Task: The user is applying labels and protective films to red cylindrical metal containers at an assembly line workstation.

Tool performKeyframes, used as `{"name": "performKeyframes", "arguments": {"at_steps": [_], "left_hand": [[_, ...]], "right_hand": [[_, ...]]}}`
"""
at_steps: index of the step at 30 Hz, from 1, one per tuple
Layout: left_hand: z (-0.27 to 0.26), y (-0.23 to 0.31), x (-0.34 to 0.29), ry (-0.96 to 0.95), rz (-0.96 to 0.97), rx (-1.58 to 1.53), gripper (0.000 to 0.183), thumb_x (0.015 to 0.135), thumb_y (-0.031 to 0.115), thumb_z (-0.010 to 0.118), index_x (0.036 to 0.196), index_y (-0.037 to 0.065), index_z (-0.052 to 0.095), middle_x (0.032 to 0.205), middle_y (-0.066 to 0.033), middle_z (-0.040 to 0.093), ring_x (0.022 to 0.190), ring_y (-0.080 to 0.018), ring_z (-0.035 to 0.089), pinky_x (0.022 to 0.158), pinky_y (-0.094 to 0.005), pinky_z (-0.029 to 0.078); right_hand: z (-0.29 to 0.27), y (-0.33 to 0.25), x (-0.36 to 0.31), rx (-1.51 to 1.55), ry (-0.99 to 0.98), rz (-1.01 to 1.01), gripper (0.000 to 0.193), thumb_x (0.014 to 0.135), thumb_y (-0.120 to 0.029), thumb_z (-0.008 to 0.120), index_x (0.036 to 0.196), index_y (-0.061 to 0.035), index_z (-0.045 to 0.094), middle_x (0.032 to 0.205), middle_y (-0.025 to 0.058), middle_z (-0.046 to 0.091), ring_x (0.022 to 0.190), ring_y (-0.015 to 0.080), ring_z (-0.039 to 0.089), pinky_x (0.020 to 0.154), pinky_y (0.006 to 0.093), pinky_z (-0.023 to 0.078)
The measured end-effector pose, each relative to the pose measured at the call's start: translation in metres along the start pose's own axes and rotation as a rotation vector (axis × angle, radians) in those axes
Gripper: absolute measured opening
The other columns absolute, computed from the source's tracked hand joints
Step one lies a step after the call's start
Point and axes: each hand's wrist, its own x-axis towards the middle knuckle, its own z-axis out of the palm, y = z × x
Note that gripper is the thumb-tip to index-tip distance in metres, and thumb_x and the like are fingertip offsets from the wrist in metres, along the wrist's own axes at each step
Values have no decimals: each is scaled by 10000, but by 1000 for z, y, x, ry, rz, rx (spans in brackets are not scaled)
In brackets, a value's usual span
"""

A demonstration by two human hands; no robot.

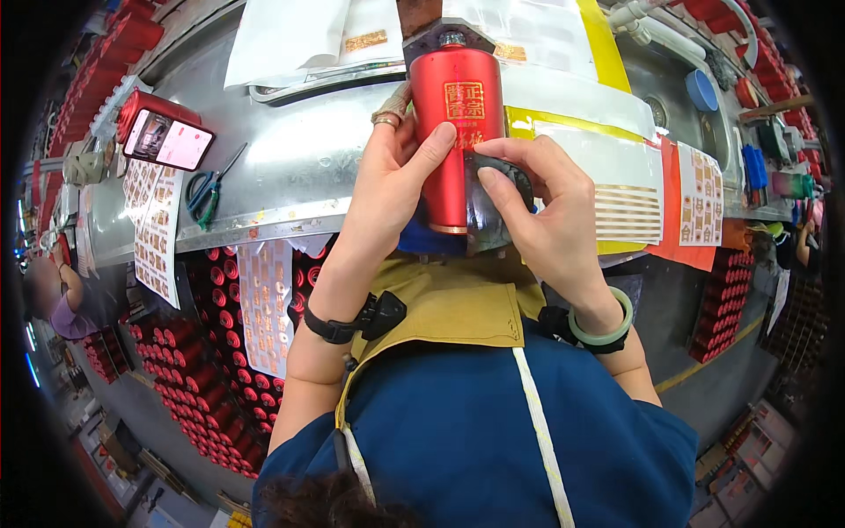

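A glossy red bottle [452,75] with gold printed decals lies in front of me, its neck pointing away. My left hand [400,163] wraps its left side, the thumb lying across the front and a beige covering on one finger. On the other side, my right hand [541,189] touches the bottle with its index fingertip at the edge of the lower gold lettering. The thumb of that hand is a little apart, below the index finger, and I see nothing between them. A dark support [488,220] shows under and beside the bottle.
On the metal table [290,189] are blue-handled scissors [204,198], a phone [169,139] leaning on a red container, and decal sheets [157,231]. White sheets [627,189] with gold stripes lie right. Stacked red bottles [189,387] stand below left. Another person [75,299] is at far left.
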Motion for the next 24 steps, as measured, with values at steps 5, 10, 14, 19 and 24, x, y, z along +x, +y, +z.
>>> {"name": "performKeyframes", "arguments": {"at_steps": [5,10,14,19,24], "left_hand": [[2,0,-1,18,8,10,716,1006,211,707,1566,-2,315,1468,-169,517,1334,-207,537,1126,-364,437],[1,0,-1,14,12,17,722,1009,205,703,1572,-6,304,1480,-174,507,1338,-208,534,1132,-366,432],[1,-1,0,13,13,14,738,1008,204,704,1581,-6,289,1477,-173,509,1333,-208,538,1129,-367,434],[0,-1,0,22,15,13,712,1023,190,680,1584,-6,287,1443,-158,543,1320,-203,548,1120,-362,440],[-7,4,2,86,-25,-64,644,1072,250,603,1571,-30,306,1443,-137,575,1331,-178,539,1127,-334,422]], "right_hand": [[-3,-6,2,-67,-26,5,207,879,-47,738,1085,-54,747,813,104,618,694,216,593,625,336,463],[-3,-7,2,-77,-26,0,202,880,-47,736,1081,-52,747,808,106,613,694,221,590,628,340,465],[-4,-12,4,-79,-36,30,192,881,-45,733,1072,-44,747,820,111,624,714,229,607,649,335,480],[-6,-7,5,-100,-55,15,218,885,-49,737,1102,-38,748,865,124,670,756,205,639,674,324,493],[-38,12,32,389,-79,125,198,996,-11,632,1174,24,712,1038,28,735,959,75,656,861,231,529]]}}
